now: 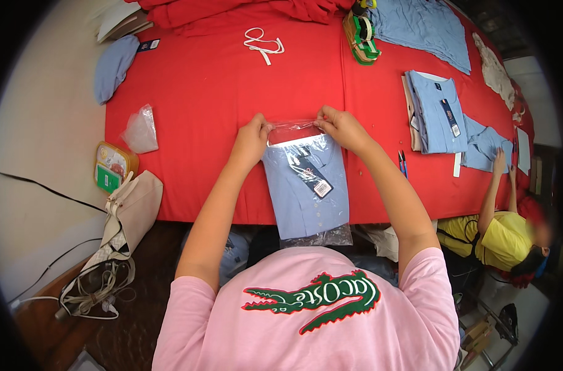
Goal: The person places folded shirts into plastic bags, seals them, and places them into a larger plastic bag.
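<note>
Pink shirt [312, 309] closest, forearms reaching up over red table [201, 93]. Left hand [252, 137] and right hand [342, 127] both pinching flap of clear bag [306, 185] holding folded blue shirt [309, 198].

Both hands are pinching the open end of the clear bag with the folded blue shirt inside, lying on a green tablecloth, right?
Not quite: the tablecloth is red, not green, as the head view shows. The rest holds: the left hand and right hand pinch the open end of the clear bag with the folded blue shirt inside.

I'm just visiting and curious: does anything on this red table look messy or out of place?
Mostly tidy. A crumpled clear plastic bag lies loose near the table's left edge, and the bagged blue shirt the hands hold overhangs the near edge.
</note>
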Demonstrator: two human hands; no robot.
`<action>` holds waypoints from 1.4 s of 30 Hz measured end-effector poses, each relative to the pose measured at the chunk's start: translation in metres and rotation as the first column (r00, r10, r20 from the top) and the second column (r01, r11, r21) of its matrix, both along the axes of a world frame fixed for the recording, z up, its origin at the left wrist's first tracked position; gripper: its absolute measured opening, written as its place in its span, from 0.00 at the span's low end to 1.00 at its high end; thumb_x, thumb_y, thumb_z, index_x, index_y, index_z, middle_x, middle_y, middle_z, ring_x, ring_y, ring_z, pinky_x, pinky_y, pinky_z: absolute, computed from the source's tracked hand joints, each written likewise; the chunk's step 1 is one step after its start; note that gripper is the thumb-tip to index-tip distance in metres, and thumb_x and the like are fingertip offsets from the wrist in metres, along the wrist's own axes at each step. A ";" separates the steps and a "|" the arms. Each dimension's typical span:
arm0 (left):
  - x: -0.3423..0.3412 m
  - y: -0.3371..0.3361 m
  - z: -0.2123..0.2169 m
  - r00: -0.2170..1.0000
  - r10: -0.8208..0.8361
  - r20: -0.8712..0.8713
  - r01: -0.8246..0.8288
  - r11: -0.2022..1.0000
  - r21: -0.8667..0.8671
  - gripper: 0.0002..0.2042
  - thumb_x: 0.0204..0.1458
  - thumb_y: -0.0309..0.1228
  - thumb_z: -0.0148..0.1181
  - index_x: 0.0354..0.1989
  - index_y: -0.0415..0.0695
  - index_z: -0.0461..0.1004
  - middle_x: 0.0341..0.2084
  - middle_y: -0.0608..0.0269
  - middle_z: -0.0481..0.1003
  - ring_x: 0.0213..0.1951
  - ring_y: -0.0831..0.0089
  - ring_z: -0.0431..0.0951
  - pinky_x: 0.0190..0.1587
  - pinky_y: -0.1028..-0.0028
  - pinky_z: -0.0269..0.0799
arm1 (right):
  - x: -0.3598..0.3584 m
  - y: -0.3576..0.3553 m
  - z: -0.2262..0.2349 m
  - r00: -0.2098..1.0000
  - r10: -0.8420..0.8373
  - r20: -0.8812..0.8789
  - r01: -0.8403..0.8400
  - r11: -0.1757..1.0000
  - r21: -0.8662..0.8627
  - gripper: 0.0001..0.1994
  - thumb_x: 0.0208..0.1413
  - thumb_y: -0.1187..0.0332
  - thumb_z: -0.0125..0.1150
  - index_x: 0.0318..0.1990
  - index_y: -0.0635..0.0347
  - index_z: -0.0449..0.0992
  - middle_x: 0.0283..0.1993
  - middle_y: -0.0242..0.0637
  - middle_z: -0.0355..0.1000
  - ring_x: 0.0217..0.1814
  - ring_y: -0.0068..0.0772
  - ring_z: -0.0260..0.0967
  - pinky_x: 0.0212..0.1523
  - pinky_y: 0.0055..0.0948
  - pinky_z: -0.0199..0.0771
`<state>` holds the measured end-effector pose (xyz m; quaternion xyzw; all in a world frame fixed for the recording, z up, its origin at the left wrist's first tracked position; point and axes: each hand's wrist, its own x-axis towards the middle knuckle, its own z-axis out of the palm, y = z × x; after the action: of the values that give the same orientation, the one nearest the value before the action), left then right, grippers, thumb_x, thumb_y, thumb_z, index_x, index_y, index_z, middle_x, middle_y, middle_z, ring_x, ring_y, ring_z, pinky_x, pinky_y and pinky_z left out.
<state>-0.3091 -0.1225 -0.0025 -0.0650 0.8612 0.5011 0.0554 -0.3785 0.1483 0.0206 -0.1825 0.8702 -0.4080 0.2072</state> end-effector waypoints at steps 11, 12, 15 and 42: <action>0.034 0.005 0.252 0.737 -0.182 -0.650 0.033 0.972 -0.234 0.05 0.59 0.26 0.66 0.35 0.39 0.77 0.29 0.56 0.81 0.31 0.67 0.82 0.35 0.69 0.75 | 0.030 0.038 0.224 0.737 0.002 -0.676 -0.170 0.968 -0.183 0.06 0.64 0.71 0.63 0.46 0.59 0.79 0.36 0.39 0.82 0.37 0.42 0.80 0.39 0.34 0.80; 0.039 0.009 0.268 0.617 -0.246 -0.747 -0.039 0.939 -0.342 0.05 0.57 0.26 0.68 0.34 0.39 0.78 0.29 0.57 0.81 0.31 0.65 0.82 0.35 0.68 0.76 | 0.037 0.044 0.242 0.653 -0.002 -0.757 -0.187 0.968 -0.165 0.06 0.64 0.72 0.63 0.47 0.58 0.80 0.36 0.39 0.82 0.37 0.43 0.80 0.39 0.35 0.80; 0.064 0.020 0.300 0.451 -0.345 -0.823 -0.160 0.876 -0.455 0.06 0.52 0.25 0.72 0.32 0.41 0.79 0.29 0.57 0.80 0.32 0.60 0.82 0.36 0.66 0.76 | 0.064 0.064 0.275 0.452 0.130 -0.883 -0.196 0.980 0.044 0.11 0.59 0.80 0.64 0.48 0.63 0.82 0.39 0.39 0.82 0.42 0.39 0.81 0.44 0.31 0.81; 0.081 0.119 -0.013 0.832 -0.500 -0.240 0.233 0.708 -0.667 0.37 0.55 0.26 0.62 0.76 0.53 0.60 0.79 0.54 0.51 0.78 0.50 0.49 0.78 0.48 0.48 | 0.234 0.069 -0.033 0.810 0.381 -0.446 -0.261 0.915 0.309 0.31 0.58 0.67 0.63 0.70 0.61 0.67 0.77 0.46 0.61 0.79 0.45 0.57 0.75 0.52 0.55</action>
<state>-0.2285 -0.0038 -0.0159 0.2019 0.9626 0.1747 -0.0468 -0.1440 0.2175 -0.0120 -0.4009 0.8916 -0.2011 0.0625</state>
